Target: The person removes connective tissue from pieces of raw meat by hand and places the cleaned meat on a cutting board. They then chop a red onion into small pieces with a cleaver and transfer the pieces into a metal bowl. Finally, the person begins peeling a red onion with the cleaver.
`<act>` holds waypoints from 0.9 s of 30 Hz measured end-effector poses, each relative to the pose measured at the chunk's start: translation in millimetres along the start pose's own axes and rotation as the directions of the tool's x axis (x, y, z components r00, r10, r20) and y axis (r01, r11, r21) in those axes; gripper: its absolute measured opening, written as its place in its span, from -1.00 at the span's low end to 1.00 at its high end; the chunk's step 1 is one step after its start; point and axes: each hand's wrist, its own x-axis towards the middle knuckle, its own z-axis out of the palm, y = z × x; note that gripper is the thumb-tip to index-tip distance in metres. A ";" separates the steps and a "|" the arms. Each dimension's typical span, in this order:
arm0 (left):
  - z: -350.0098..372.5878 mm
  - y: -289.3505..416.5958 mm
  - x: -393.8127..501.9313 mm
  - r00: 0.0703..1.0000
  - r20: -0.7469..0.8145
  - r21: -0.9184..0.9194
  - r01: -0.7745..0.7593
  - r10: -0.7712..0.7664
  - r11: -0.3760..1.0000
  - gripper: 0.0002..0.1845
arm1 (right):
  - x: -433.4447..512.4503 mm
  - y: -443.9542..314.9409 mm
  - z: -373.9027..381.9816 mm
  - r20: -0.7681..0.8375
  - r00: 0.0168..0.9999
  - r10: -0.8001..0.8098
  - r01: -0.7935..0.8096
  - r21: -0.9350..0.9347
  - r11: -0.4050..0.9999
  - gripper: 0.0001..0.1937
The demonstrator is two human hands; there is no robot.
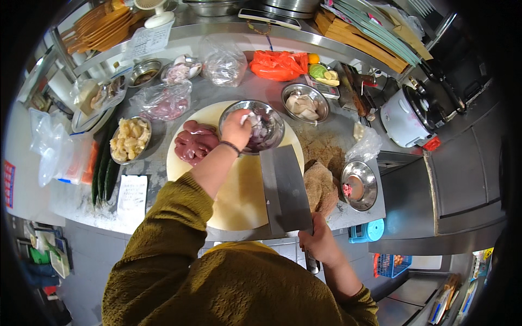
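Note:
My left hand (pixel 236 129) reaches over the rim of a steel bowl (pixel 278 118) of cut red onion, with a pale piece at its fingertips. That bowl stands at the far side of a round cutting board (pixel 240 191). Raw liver (pixel 196 140) lies on the board, left of the bowl. My right hand (pixel 320 238) grips the handle of a broad cleaver (pixel 285 189), whose blade is over the board's right edge. Just right of the blade is a crumpled brown cloth (pixel 321 188). A steel bowl of pale slices (pixel 302 105) stands beyond the board, to the right.
Left of the board are a bowl of yellowish pieces (pixel 130 139), cucumbers (pixel 107 175) and bagged meat (pixel 165 102). A small steel bowl (pixel 369 185) stands near the counter's right edge, before a rice cooker (pixel 408 116). A steel shelf (pixel 228 27) spans the back.

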 end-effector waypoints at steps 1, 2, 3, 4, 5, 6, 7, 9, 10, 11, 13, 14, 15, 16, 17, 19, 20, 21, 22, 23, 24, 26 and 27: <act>-2.0 -3.1 -2.1 0.990 0.031 -0.061 0.141 -0.140 0.988 -0.77 | -0.1 6.8 -5.8 -0.025 0.999 0.025 -0.025 -0.018 1.000 -0.71; -7.6 -5.0 -8.6 0.991 0.027 -0.125 0.133 -0.131 0.983 -0.76 | 1.5 14.9 -9.7 -0.039 0.999 0.031 -0.032 -0.010 0.999 -0.72; -16.1 -5.9 -16.7 0.978 0.067 -0.155 0.207 -0.198 0.966 -0.75 | 5.7 23.3 -11.4 -0.051 0.998 0.047 -0.047 0.011 0.999 -0.73; -25.9 -5.7 -26.2 0.977 0.066 -0.258 0.213 -0.203 0.943 -0.76 | 10.8 32.0 -11.0 -0.067 0.998 0.018 -0.016 0.029 0.999 -0.74; -38.7 -4.5 -38.5 0.977 0.090 -0.346 0.214 -0.195 0.913 -0.79 | 18.2 40.4 -8.9 -0.083 0.997 -0.002 0.007 0.060 0.998 -0.75; -52.2 -3.3 -47.6 0.945 0.147 -0.288 0.325 -0.293 0.901 -0.79 | 28.9 47.3 -5.6 -0.103 0.995 0.001 0.010 0.110 0.994 -0.77; -66.4 -2.1 -57.3 0.926 0.179 -0.255 0.370 -0.332 0.893 -0.80 | 40.6 53.5 1.1 -0.109 0.993 -0.045 0.060 0.135 0.989 -0.75; -87.3 2.7 -79.8 0.907 0.190 -0.257 0.415 -0.375 0.873 -0.83 | 62.5 59.9 16.4 -0.149 0.989 0.008 0.025 0.217 0.976 -0.69; -94.4 6.0 -91.3 0.880 0.197 -0.256 0.472 -0.433 0.843 -0.84 | 69.6 59.4 18.4 -0.081 0.996 -0.040 0.054 0.186 0.981 -0.72; -103.5 9.7 -104.6 0.844 0.238 -0.322 0.535 -0.480 0.781 -0.84 | 78.1 55.8 16.8 0.014 0.998 -0.061 0.060 0.044 0.997 -0.72; -120.1 15.7 -125.6 0.777 0.272 -0.377 0.629 -0.568 0.680 -0.83 | 96.6 42.0 12.4 0.184 0.983 0.019 0.030 -0.262 0.964 -0.72; -129.1 18.5 -134.5 0.763 0.262 -0.341 0.646 -0.591 0.683 -0.83 | 102.1 32.5 3.0 0.230 0.973 0.012 0.064 -0.320 0.945 -0.70; -137.4 21.2 -143.0 0.736 0.259 -0.316 0.677 -0.626 0.665 -0.82 | 111.2 23.9 2.5 0.107 0.991 -0.074 0.107 -0.341 0.934 -0.65; -146.7 23.9 -150.6 0.740 0.239 -0.276 0.673 -0.629 0.687 -0.82 | 131.1 12.7 3.3 0.001 0.985 -0.174 0.156 -0.444 0.882 -0.59; -155.5 26.2 -157.2 0.701 0.220 -0.257 0.712 -0.678 0.653 -0.83 | 146.8 2.7 -0.9 -0.030 0.999 -0.029 0.023 -0.180 0.983 -0.54; -169.0 34.0 -173.4 0.687 0.193 -0.274 0.723 -0.700 0.634 -0.83 | 192.6 -16.6 4.9 -0.085 0.994 0.063 -0.065 -0.015 0.998 -0.54; -174.1 37.9 -180.5 0.682 0.169 -0.279 0.726 -0.711 0.629 -0.83 | 214.3 -23.8 9.0 -0.068 0.992 0.104 -0.101 0.050 0.994 -0.56; -179.4 42.0 -187.6 0.674 0.144 -0.279 0.730 -0.724 0.624 -0.83 | 233.3 -28.8 13.9 -0.057 0.984 0.167 -0.164 0.049 0.985 -0.58; -185.4 46.3 -194.1 0.686 0.149 -0.305 0.717 -0.712 0.627 -0.83 | 249.9 -31.5 21.2 -0.024 0.981 0.191 -0.189 0.070 0.980 -0.60; -191.6 50.4 -200.1 0.679 0.137 -0.326 0.718 -0.721 0.615 -0.83 | 260.0 -31.3 26.3 -0.020 0.973 0.229 -0.227 0.076 0.971 -0.62; -197.6 54.7 -206.0 0.650 0.119 -0.340 0.737 -0.751 0.584 -0.84 | 265.7 -30.6 28.4 -0.007 0.986 0.169 -0.167 0.113 0.979 -0.68; -206.6 63.0 -216.0 0.617 0.084 -0.368 0.749 -0.783 0.551 -0.84 | 268.1 -30.4 27.6 -0.059 0.995 0.078 -0.068 0.150 0.986 -0.80; -209.2 65.7 -218.3 0.622 0.092 -0.373 0.746 -0.778 0.552 -0.84 | 264.7 -30.7 25.8 -0.023 0.997 0.080 -0.076 0.151 0.986 -0.77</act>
